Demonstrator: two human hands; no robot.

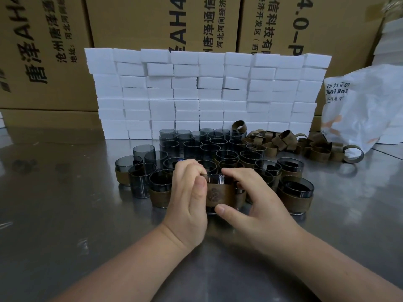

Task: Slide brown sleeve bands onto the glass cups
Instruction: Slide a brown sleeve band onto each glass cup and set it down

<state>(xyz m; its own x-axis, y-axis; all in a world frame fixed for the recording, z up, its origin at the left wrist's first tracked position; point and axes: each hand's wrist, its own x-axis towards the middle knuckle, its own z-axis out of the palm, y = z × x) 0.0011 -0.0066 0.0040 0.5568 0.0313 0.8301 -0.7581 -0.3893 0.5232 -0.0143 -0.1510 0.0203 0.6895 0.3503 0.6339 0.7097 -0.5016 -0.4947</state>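
Your left hand [188, 194] and right hand [258, 200] grip a banded cup [218, 194] at the steel table [65, 203]; foam blocks [196, 94], cartons [141, 22] behind.

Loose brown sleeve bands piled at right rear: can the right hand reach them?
Probably, once freed: the right hand grips the band-wrapped smoky glass cup with the left hand. The brown band pile lies uncovered on the steel table, right of the cups.

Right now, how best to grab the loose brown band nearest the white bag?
Pinch the brown band by its near wall from above, one finger inside: its loop seems to open upward, with its near side unobstructed.
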